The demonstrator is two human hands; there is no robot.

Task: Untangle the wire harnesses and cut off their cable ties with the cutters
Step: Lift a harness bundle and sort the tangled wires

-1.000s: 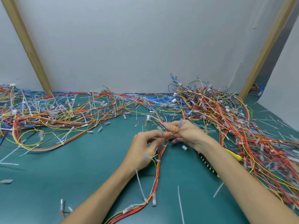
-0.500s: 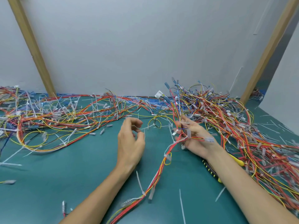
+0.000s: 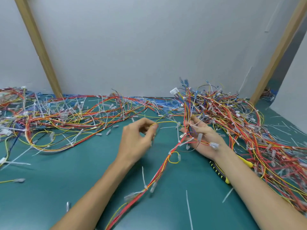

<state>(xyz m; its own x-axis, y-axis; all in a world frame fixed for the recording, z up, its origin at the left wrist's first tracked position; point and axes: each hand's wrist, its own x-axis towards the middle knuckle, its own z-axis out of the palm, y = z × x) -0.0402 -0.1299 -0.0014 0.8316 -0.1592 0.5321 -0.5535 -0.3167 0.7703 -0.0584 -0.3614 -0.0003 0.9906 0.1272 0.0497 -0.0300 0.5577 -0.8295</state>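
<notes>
A red, orange and yellow wire harness (image 3: 159, 170) runs across the green mat from the bottom edge up into my right hand (image 3: 204, 140). That hand lies palm up and grips the harness, whose loose ends stand up past the thumb. A white cable tie (image 3: 144, 179) sticks up from the harness lower down. My left hand (image 3: 136, 141) hovers to the left with fingers curled, pinching a thin yellow wire (image 3: 166, 122) that arcs over to the right hand. The cutters (image 3: 219, 173), with black and yellow handles, lie on the mat, partly hidden under my right forearm.
A big tangle of harnesses (image 3: 249, 130) fills the right side, and another pile (image 3: 58, 117) spreads along the back left. Cut cable ties (image 3: 189, 211) are scattered on the green mat (image 3: 66, 171). Two wooden posts lean against the white wall behind.
My hands have drawn apart. The right hand turned palm up and lifted the harness ends. The left hand moved left and now pinches the yellow wire.
</notes>
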